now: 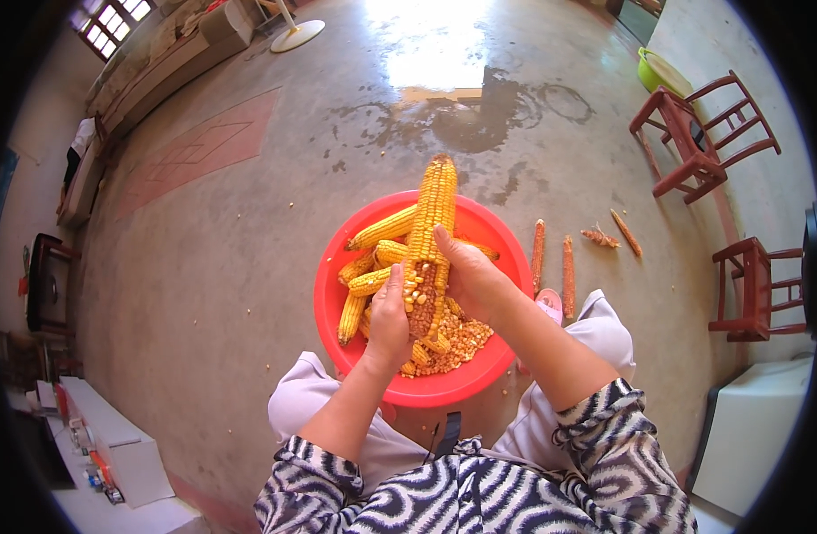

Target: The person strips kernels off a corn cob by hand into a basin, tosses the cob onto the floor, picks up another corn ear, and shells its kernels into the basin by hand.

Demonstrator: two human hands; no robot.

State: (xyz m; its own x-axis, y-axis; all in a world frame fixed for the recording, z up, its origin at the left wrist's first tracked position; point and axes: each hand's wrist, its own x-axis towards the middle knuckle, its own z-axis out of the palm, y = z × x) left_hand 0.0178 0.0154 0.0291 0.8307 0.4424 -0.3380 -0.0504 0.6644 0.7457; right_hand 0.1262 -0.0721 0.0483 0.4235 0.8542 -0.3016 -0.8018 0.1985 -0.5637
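Both my hands hold one large ear of corn (434, 207) above a red plastic basin (422, 398). My left hand (390, 317) grips its lower left side, with the thumb beside loosened kernels. My right hand (475, 274) closes round its right side, thumb on the yellow kernels. Part of the ear's lower half is bare, with the reddish cob showing. Several yellow ears (382, 228) lie in the left of the basin, and loose kernels (458, 344) are heaped at its near right. My palms hide part of the held ear.
Bare corncobs (568, 277) lie on the concrete floor right of the basin, near a pink slipper (549, 304). Scattered kernels dot the floor. Two red wooden chairs (689, 133) and a green basin (662, 73) stand along the right wall. A fan base (298, 36) stands ahead, beyond a wet patch (468, 123).
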